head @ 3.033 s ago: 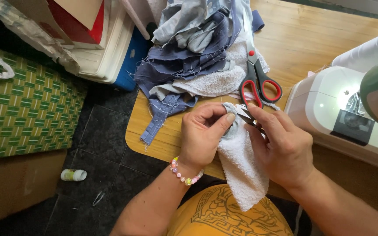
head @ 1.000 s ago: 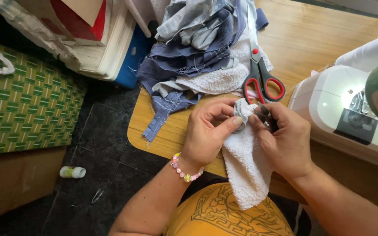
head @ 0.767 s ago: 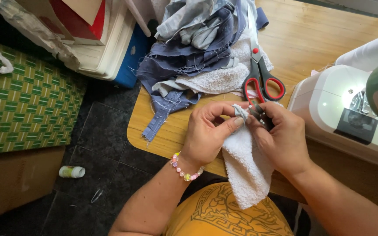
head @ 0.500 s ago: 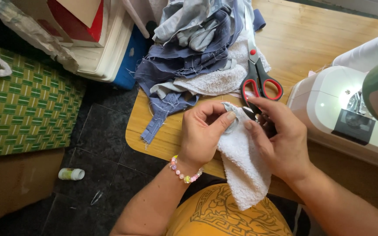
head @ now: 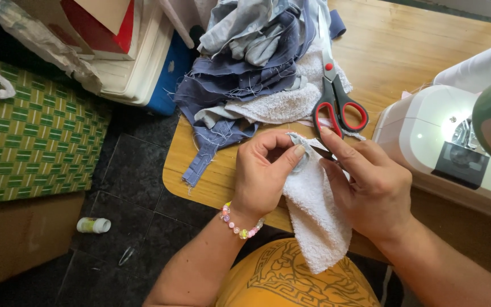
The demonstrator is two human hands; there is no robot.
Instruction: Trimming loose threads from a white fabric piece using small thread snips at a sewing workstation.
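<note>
Pinching the white towel piece (head: 313,210) at the desk's (head: 404,51) near edge, the left hand (head: 262,176) and right hand (head: 370,187) both clamped its top. Red-handled scissors (head: 336,102) lay just beyond. Past the far-left corner stood a red-and-tan box (head: 95,23).

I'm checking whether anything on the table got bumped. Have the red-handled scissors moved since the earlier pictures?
No. The scissors lie in the same spot against the sewing machine and the cloth pile.
</note>
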